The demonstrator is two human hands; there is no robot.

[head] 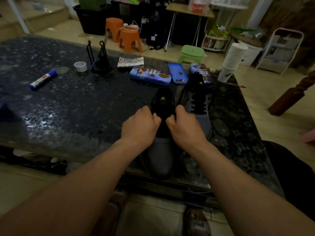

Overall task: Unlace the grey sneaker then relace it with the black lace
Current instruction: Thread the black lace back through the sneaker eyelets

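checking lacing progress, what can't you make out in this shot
1. Near sneaker eyelets and lace: head view, covered by the left hand and right hand, and dark too.
2. Whether either hand pinches the lace: the fingers curl away from the camera.
3. Tin print: blurred.
4. Shoe on the floor: cut off by the bottom edge.

Dim tiled room, orange stools (127, 37) and green stool (191, 54) beyond dark table (71, 106)
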